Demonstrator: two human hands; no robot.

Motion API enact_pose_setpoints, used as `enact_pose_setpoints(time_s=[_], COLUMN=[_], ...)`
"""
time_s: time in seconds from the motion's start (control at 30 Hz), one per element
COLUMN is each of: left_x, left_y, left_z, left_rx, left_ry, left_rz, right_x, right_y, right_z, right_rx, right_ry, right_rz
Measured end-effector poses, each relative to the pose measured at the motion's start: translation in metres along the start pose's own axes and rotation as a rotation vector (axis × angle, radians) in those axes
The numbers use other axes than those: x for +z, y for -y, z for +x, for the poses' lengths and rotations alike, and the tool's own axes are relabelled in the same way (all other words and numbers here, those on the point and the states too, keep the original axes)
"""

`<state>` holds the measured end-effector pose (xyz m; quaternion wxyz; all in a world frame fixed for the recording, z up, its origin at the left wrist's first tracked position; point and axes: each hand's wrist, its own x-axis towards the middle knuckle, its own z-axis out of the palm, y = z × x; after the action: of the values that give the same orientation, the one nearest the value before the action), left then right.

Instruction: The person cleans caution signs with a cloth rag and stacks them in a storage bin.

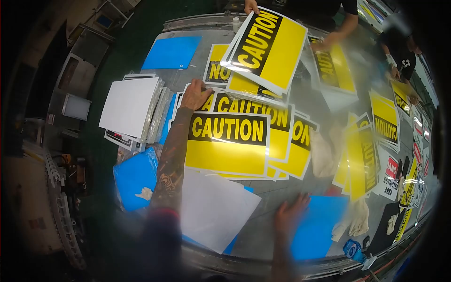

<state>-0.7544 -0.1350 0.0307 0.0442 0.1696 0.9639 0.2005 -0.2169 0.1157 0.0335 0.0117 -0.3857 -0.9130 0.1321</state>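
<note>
My left hand [195,95] reaches far forward over the pile of yellow and black caution signs [228,143]. Its fingers are apart and bent, touching the signs near their back edge; no sign is lifted in it. The nearest sign lies face up under my left forearm. My right hand [292,212] rests low and slightly blurred beside a blue sheet [318,228], fingers spread, holding nothing I can see. A white sheet [218,209] lies between my arms, over another blue sheet.
Across the table, a person's hand [252,6] holds up a stack of caution signs [268,49]; their other hand [327,42] is near more signs. White panels [129,107] are stacked at left. Cloth gloves [358,220] and a blue tape roll [353,250] lie at right.
</note>
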Motion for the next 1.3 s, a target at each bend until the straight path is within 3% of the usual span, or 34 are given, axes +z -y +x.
enact_pose_setpoints(time_s=[0.07, 0.2, 0.33, 0.57, 0.73, 0.87, 1.3], left_x=[0.004, 0.026, -0.001, 0.006, 0.012, 0.01, -0.031], left_y=[0.017, 0.074, 0.041, 0.031, 0.034, 0.042, 0.039], left_z=[0.01, 0.033, 0.034, 0.042, 0.048, 0.062, 0.034], left_rx=[-0.049, 0.245, 0.085, 0.026, 0.092, 0.176, 0.13], left_ry=[-0.079, -0.155, 0.021, -0.03, -0.058, 0.031, 0.252], left_rz=[-0.089, 0.069, 0.329, 0.471, 0.474, 0.583, 0.571], right_x=[0.0, 0.0, 0.0, 0.003, 0.001, 0.001, 0.0], right_y=[0.001, 0.001, 0.0, -0.001, -0.002, -0.003, -0.001], right_z=[0.0, 0.002, 0.0, 0.001, 0.001, 0.0, 0.002], right_rx=[0.0, 0.01, 0.014, 0.017, 0.004, 0.009, 0.017], right_ry=[-0.004, -0.004, 0.005, 0.0, -0.004, 0.014, 0.027], right_rz=[-0.001, 0.003, 0.012, 0.013, -0.003, 0.003, 0.024])
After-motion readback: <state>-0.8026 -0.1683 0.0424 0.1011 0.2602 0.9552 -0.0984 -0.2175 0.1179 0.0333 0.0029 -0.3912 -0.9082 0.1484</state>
